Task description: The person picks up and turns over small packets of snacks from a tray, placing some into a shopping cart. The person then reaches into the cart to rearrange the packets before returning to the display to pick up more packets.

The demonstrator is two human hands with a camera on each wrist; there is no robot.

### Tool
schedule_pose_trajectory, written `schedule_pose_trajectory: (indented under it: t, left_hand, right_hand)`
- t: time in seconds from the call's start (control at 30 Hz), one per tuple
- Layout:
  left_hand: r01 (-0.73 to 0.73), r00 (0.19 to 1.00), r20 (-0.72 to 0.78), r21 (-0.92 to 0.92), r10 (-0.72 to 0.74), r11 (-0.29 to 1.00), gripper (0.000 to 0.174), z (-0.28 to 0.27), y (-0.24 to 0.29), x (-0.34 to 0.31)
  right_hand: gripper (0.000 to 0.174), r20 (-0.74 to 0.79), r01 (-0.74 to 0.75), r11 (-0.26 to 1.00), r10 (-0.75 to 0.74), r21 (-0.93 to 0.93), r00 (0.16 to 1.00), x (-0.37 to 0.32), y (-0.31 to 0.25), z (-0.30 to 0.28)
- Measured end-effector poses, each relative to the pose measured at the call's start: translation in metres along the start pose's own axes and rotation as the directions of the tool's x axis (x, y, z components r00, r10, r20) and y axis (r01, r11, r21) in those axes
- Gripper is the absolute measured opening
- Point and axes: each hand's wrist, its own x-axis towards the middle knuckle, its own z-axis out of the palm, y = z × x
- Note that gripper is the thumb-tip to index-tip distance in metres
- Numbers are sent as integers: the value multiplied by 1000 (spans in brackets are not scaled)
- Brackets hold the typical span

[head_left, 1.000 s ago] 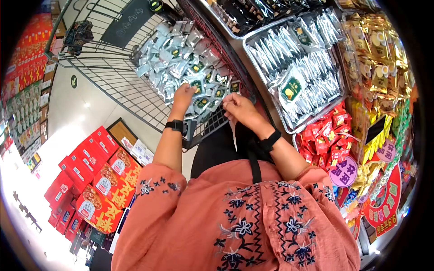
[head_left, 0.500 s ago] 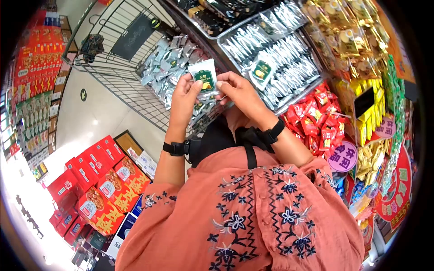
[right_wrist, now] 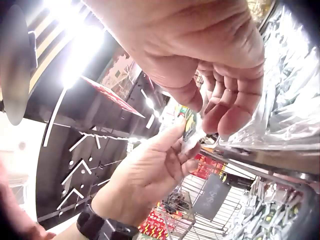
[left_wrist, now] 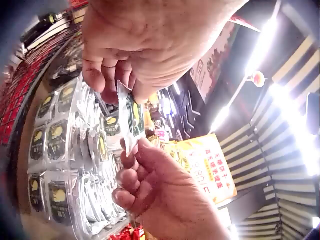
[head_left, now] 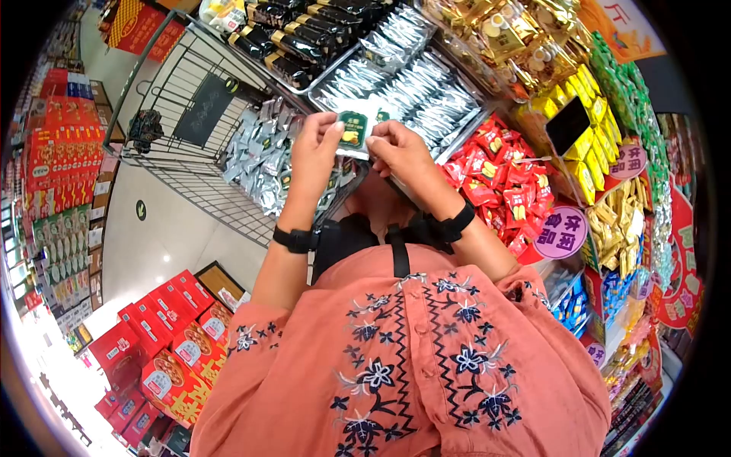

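Note:
A small silver-white snack packet (head_left: 354,133) with a dark green label is held up in front of the body, its printed face toward the head camera. My left hand (head_left: 312,158) pinches its left edge between thumb and fingers. On the opposite edge, my right hand (head_left: 409,158) pinches it near the lower corner. The left wrist view shows the packet (left_wrist: 131,117) nearly edge-on between both hands. Behind and below it, a shopping cart (head_left: 199,164) holds a heap of similar silver packets (head_left: 263,156).
Beyond the hands, a clear-walled bin holds rows of silver packets (head_left: 426,91). Black-wrapped packs (head_left: 293,38) lie to its left. Red packets (head_left: 495,171) and yellow bags (head_left: 590,145) fill displays on the right. Red gift boxes (head_left: 156,320) are stacked at lower left.
My left hand has lifted the packet from the heap in the cart, and my right hand has joined it at the other edge. The head view has turned, bringing the display bins further left.

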Motion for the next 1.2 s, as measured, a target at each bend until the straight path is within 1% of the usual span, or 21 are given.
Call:
schedule_pose_trajectory:
  t: [0.13,0.2,0.3,0.33,0.43,0.5,0.53,0.63,0.67,0.7,0.73,0.77,0.8,0.83,0.9,0.93,1.0,1.03,1.07,1.17,1.2]
  left_hand:
    - [-71,997,0,200,73,977,24,26,-1,18]
    - [-84,995,-23,307,96,948,21,36,-6,23]
    - [-221,968,11,512,251,830,19,41,-22,29]
    - [-343,919,39,571,393,746,19,39,-28,32]
    - [-338,922,14,512,386,790,19,36,-32,32]
    - [-307,931,-26,489,365,817,19,27,-27,27]
    - [-292,933,-47,475,356,830,20,22,-26,27]
    - [-180,952,-152,425,266,887,23,-13,-41,30]
    - [-114,971,-152,396,187,911,26,-31,-63,37]
    - [10,974,-217,339,67,941,30,-43,-61,35]
    - [47,974,-223,393,45,918,33,-61,-82,40]
    - [85,973,-230,444,22,892,35,-81,-111,45]
    - [178,970,-226,421,-87,890,43,-99,-130,49]
    - [201,969,-221,424,-114,883,45,-116,-145,55]
    - [252,963,-202,428,-180,868,50,-151,-182,64]
    - [292,955,-170,420,-241,859,60,-175,-213,73]
    - [349,935,-226,439,-274,828,66,-208,-249,89]
    - [380,922,-255,447,-292,810,68,-223,-261,96]
    - [440,898,-238,458,-371,772,77,-240,-273,104]
    - [517,854,-317,423,-413,744,80,-269,-295,121]
    - [553,833,-260,354,-489,754,83,-274,-274,125]
  right_hand:
    - [27,-87,24,998,-19,59,996,8,11,-16]
    - [30,-109,-5,996,14,87,994,8,9,-19]
    - [38,-123,-36,995,47,97,991,11,14,-22]
    - [40,-125,-37,995,49,92,991,10,13,-22]
    - [45,-115,-40,996,49,85,992,9,11,-21]
    - [42,-144,-26,997,36,69,989,5,4,-19]
    - [34,-181,16,998,-5,61,983,5,1,-16]
    - [23,-115,178,983,-181,-33,977,-5,-26,8]
    - [16,-64,166,986,-165,5,984,-6,-33,21]
    - [14,0,176,984,-176,-24,984,-4,-34,35]
    - [14,55,170,985,-169,-14,984,2,-28,49]
    - [15,111,162,987,-160,-5,981,10,-18,64]
    - [18,155,139,990,-133,-34,979,20,-5,79]
    - [23,182,166,977,-141,-133,973,32,7,93]
    - [27,235,203,961,-157,-190,959,57,31,124]
    - [28,250,175,965,-124,-195,960,72,47,140]
    - [34,265,171,947,-98,-272,959,108,70,167]
    - [35,276,176,928,-84,-328,957,127,82,179]
    - [36,287,177,907,-66,-382,956,146,96,190]
    - [40,272,204,829,-66,-520,960,203,136,220]
    - [40,259,199,814,-62,-546,964,219,143,227]
